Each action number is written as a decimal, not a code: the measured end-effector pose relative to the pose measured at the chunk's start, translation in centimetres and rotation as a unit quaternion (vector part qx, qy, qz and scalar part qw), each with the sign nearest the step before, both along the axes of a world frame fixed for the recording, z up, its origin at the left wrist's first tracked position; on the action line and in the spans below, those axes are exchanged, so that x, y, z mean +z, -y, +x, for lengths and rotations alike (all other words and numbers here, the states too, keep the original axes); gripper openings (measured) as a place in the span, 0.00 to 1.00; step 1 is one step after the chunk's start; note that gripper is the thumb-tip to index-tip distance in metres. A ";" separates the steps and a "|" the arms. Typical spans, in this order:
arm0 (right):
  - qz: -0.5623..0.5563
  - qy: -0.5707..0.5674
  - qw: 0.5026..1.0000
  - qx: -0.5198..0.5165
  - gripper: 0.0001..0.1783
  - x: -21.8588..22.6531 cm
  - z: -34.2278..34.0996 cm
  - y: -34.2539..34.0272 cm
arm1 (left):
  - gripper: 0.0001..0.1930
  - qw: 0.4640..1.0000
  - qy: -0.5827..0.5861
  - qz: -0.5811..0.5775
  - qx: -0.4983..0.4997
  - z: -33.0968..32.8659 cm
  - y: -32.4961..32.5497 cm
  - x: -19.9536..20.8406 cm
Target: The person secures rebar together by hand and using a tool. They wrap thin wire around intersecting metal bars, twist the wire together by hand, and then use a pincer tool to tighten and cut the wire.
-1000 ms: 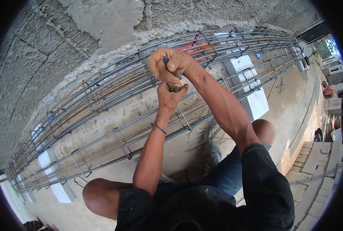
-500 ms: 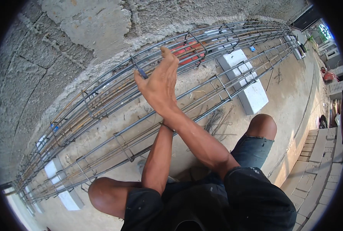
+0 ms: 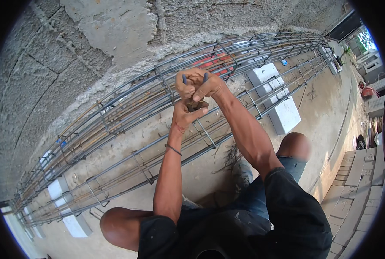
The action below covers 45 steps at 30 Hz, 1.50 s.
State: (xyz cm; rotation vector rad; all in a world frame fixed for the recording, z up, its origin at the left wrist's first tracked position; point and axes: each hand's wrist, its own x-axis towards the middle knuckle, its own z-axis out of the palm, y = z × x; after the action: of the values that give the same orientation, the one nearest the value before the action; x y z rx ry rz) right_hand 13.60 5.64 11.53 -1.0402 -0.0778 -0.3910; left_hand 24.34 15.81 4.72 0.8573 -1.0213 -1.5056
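Right hand (image 3: 199,84), one: curled around blue-handled pliers (image 3: 205,77), one pair, handles spread. Left hand (image 3: 185,115), one: half-curled at the pliers' head, contents unclear. Steel cages (image 3: 164,82), two: beneath the hands.

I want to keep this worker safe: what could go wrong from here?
1. The left hand is close to the head of the blue-handled pliers in the right hand, so a finger might get pinched.
2. Both bare forearms reach over the nearer rebar cage, so the steel could scratch them.
3. Loose wires lie beside a shoe and might catch it.
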 end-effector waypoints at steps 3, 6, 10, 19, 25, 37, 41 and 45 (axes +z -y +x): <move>0.012 0.017 1.000 0.004 0.29 0.1 -0.1 -0.3 | 0.12 0.994 0.031 -0.038 0.096 -1.3 1.2 -0.7; -0.034 0.007 0.998 0.061 0.32 0.7 0.9 0.0 | 0.07 0.989 0.051 -0.034 0.133 -2.1 1.8 -2.1; -0.135 -0.228 0.899 -0.350 0.38 0.9 4.1 -3.2 | 0.12 0.923 0.074 0.020 0.378 -4.9 2.3 -3.7; -0.292 -0.358 0.671 -0.579 0.21 1.9 8.6 -6.4 | 0.16 0.842 0.200 0.081 0.494 -8.9 0.5 -1.3; -0.060 -0.283 0.873 -0.393 0.21 4.1 1.9 -0.2 | 0.13 0.914 0.154 -0.074 0.369 -6.8 -0.1 -1.0; 0.112 -0.293 0.832 -0.457 0.22 9.0 -12.6 0.0 | 0.14 0.979 -0.113 0.023 0.166 1.1 1.3 0.8; 0.062 -0.342 0.841 -0.414 0.23 10.1 -19.6 -3.4 | 0.11 0.946 0.251 0.058 0.199 3.4 1.1 -3.5; 0.032 -0.480 0.812 -0.329 0.24 5.7 -28.0 -9.2 | 0.12 0.846 0.523 -0.026 0.103 -0.2 1.5 -3.2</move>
State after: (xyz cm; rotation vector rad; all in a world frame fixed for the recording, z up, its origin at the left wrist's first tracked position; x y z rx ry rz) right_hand -14.37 14.88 17.25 -1.0746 1.2343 -0.4379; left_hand 24.11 14.33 1.53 1.7634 -1.6487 -0.7412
